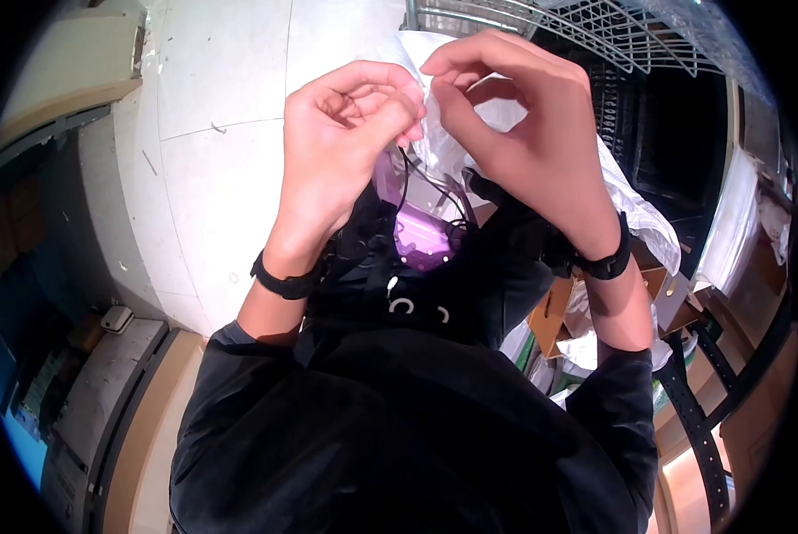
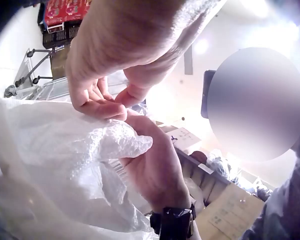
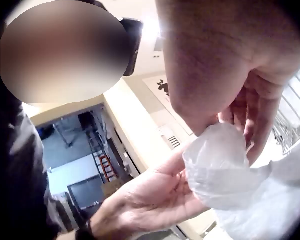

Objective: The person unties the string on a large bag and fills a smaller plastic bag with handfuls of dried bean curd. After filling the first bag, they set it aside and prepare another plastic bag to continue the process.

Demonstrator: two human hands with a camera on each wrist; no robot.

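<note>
A white plastic bag (image 1: 436,133) hangs between my two hands in front of my body. My left hand (image 1: 346,133) has its fingers curled, with thumb and fingertips pinching the bag's edge. Facing it, my right hand (image 1: 537,120) bends thumb and index finger toward each other around the bag's upper part. In the right wrist view, a bunched piece of the bag (image 3: 220,160) sticks out below the right thumb and fingers. The left wrist view shows a gathered bag corner (image 2: 125,140) overlapping the right palm, under the left fingertips. Both wrists wear black bands.
Below the hands are black cords (image 1: 405,182) and a purple item (image 1: 421,238) with white dots. A wire rack (image 1: 586,31) stands at the top right. Cardboard boxes (image 1: 555,311) and a perforated metal frame (image 1: 688,400) lie to the right; pale floor tiles (image 1: 221,71) extend left.
</note>
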